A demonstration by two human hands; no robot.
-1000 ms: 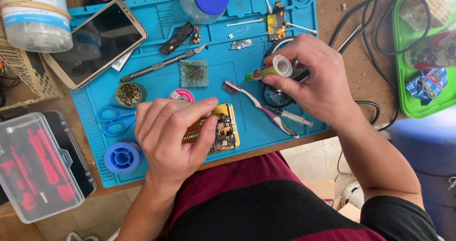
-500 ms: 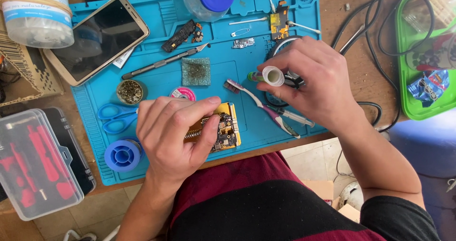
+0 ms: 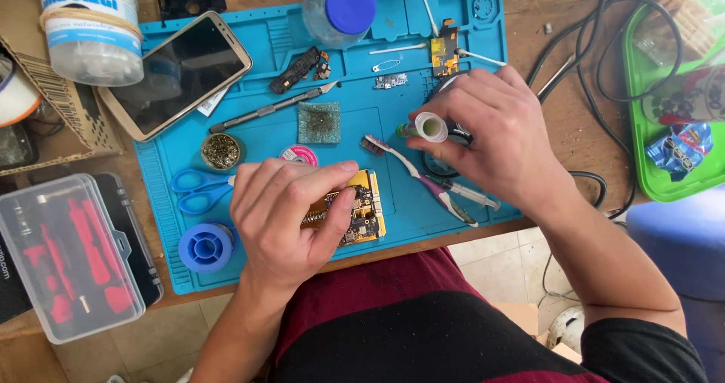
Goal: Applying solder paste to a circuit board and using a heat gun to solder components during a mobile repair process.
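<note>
Left hand [image 3: 291, 220]: fingers curled down over one yellow-framed circuit board [image 3: 361, 213], pinning it to the blue silicone mat [image 3: 468, 50]. Board sits at 6 o'clock on the mat, just inside the near edge.

Right hand [image 3: 498, 137]: closed around one small tube with a white open mouth [image 3: 430, 126], tilted, mouth facing the camera, green showing inside. Tube is held above the mat, at 2 o'clock from the board, well clear of it.

Count on the mat:
- 1 toothbrush [image 3: 411, 171], pink and white, lying diagonally between the two hands, bristles at the 10 o'clock end.
- 1 syringe [image 3: 470, 194] just beside the brush handle, partly under the right hand.
- 1 pair of blue-handled scissors [image 3: 192, 188] at 9 o'clock from the left hand.
- 1 blue solder spool [image 3: 205, 247] at 8 o'clock from the left hand.
- 1 brass-wool tip cleaner [image 3: 220, 151], round.
- 1 small pink reel [image 3: 299, 155], touching the left hand's knuckles.
- 1 square green pad [image 3: 319, 122].
- 1 metal pry tool [image 3: 272, 109].
- 1 smartphone [image 3: 177, 73], screen dark, overhanging the mat's 10 o'clock corner.
- 1 clear jar with a blue lid [image 3: 341, 9] at 12 o'clock.
- 2 smaller board pieces: one dark [image 3: 302, 67], one yellow [image 3: 444, 50].
- 2 cotton swabs near the yellow piece.

Off the mat: 1 clear case of red-handled tools [image 3: 64, 254] at 8 o'clock; 1 white plastic tub [image 3: 91, 28] at 10 o'clock; 1 green tray [image 3: 661, 111] at 3 o'clock; black cables [image 3: 596, 50] looped beside it.

Surface: wooden worktop [image 3: 551, 5], brown, worn. Pale tiled floor below the near edge. Person seated, dark red and black clothing.
</note>
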